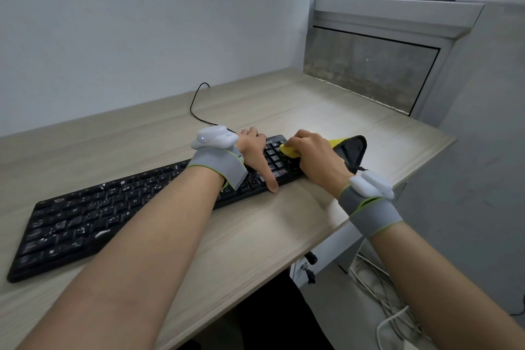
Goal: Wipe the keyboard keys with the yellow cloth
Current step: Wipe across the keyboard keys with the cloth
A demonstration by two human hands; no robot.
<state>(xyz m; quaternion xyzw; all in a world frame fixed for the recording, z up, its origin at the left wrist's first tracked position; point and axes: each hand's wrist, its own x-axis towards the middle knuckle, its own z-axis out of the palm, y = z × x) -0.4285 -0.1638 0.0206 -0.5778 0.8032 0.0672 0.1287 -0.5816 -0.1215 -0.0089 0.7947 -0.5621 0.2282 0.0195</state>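
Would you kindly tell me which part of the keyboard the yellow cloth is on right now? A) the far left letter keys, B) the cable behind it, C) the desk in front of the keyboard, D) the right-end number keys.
D: the right hand holds the yellow cloth down on the keys at the right end of the keyboard, while the left hand steadies the keyboard beside it.

1. Your keyboard (pixel 113 207) is matt black plastic, its keys flecked with white marks.
2. Your desk (pixel 255 236) is pale wood-grain laminate, smooth.
3. Your yellow cloth (pixel 288 150) looks soft.
4. Your wristbands (pixel 369 213) are grey fabric.
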